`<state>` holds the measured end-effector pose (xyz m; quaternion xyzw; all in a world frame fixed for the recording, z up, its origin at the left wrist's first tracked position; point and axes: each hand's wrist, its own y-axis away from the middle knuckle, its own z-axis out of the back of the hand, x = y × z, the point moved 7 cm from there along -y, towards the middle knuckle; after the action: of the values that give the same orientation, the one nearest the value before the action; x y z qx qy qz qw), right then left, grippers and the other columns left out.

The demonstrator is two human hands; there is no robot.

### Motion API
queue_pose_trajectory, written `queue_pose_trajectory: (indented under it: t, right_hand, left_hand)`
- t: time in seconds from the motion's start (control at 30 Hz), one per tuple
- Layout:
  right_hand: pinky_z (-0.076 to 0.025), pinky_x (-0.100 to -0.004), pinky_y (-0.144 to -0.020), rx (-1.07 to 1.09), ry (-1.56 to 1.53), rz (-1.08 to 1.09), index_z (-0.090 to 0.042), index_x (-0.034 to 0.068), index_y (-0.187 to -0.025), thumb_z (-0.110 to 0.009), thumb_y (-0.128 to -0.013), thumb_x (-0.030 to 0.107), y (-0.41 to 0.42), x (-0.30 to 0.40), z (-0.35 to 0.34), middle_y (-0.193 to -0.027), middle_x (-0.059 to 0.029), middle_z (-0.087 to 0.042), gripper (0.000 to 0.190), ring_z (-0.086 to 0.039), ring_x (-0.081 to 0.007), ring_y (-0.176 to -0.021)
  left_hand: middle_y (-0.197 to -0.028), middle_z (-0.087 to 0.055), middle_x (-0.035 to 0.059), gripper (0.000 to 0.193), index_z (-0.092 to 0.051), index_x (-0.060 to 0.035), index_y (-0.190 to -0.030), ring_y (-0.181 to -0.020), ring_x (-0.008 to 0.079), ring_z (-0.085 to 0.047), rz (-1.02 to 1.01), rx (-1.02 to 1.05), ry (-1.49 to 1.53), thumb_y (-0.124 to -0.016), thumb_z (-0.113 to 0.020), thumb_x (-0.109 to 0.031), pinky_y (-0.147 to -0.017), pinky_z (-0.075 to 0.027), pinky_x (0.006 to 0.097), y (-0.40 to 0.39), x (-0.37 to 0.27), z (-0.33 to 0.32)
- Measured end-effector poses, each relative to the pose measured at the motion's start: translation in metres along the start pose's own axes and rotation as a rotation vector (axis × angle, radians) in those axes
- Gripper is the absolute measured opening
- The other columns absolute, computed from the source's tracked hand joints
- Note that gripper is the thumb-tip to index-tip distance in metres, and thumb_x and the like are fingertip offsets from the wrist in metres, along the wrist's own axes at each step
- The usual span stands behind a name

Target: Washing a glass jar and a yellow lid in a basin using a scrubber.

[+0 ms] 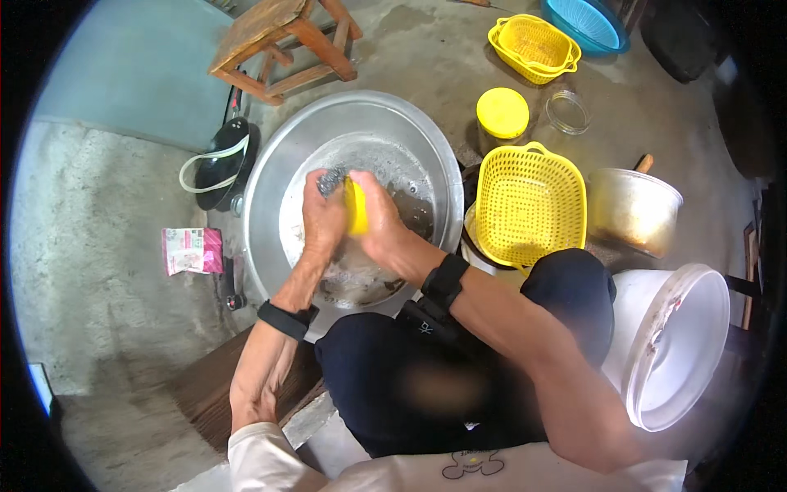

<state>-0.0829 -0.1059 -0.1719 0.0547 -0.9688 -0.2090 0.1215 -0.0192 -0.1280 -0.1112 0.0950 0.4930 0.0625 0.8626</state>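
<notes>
Both hands are over a large round metal basin (270, 166) holding cloudy, sudsy water. My left hand (324, 215) grips a metal scouring pad (332, 181) at its fingertips, close against a yellow object (355, 206). My right hand (381, 218) is shut on that yellow object from the other side; its exact kind is hidden by the fingers. The two hands nearly meet above the middle of the basin. Dark bits show in the water near the basin's right and lower parts.
Right of the basin stand a yellow plastic basket (532, 206), a yellow-lidded jar (503, 114), a metal pot (636, 209) and a white bucket (633, 344). Farther off are nested yellow baskets (535, 49). A wooden stool (289, 43), a black pan (224, 163) and a pink packet (192, 250) lie leftward.
</notes>
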Motion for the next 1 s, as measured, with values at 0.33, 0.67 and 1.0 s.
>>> queue_pose_trajectory:
  t: [0.33,0.67,1.0]
  right_hand:
    - [-0.044,-0.031,-0.066,-0.219,0.167,-0.056,-0.053,0.011,-0.081,-0.054,-0.077,0.032,-0.013,-0.005,0.037,-0.073,-0.0042,-0.054,0.022,-0.053,-0.0181,-0.066]
    - [-0.043,-0.0319,-0.062,-0.181,0.349,-0.122,-0.053,0.009,-0.089,-0.055,-0.076,0.033,-0.015,-0.002,0.062,-0.08,-0.0027,-0.055,0.027,-0.052,-0.0167,-0.068]
    - [-0.04,-0.0259,-0.064,0.067,0.171,0.03,-0.053,0.011,-0.085,-0.053,-0.079,0.035,-0.012,0.025,0.046,-0.077,-0.0006,-0.05,0.025,-0.049,-0.0112,-0.071]
  left_hand:
    - [-0.089,-0.057,0.0153,0.028,-0.049,-0.0047,-0.099,-0.088,0.0229,-0.055,-0.045,-0.004,-0.04,-0.073,-0.059,-0.003,-0.076,-0.042,0.0327,-0.003,0.025,-0.015]
    - [-0.104,-0.054,0.0209,0.047,-0.042,-0.0008,-0.115,-0.099,0.0299,-0.052,-0.037,-0.082,-0.161,-0.074,-0.061,-0.014,-0.086,-0.039,0.0358,-0.042,0.123,-0.002]
    - [-0.107,-0.053,0.0224,0.055,-0.046,-0.0044,-0.117,-0.1,0.0376,-0.051,-0.455,0.304,-0.506,-0.07,-0.064,-0.025,-0.08,-0.043,0.0438,-0.005,0.114,-0.071]
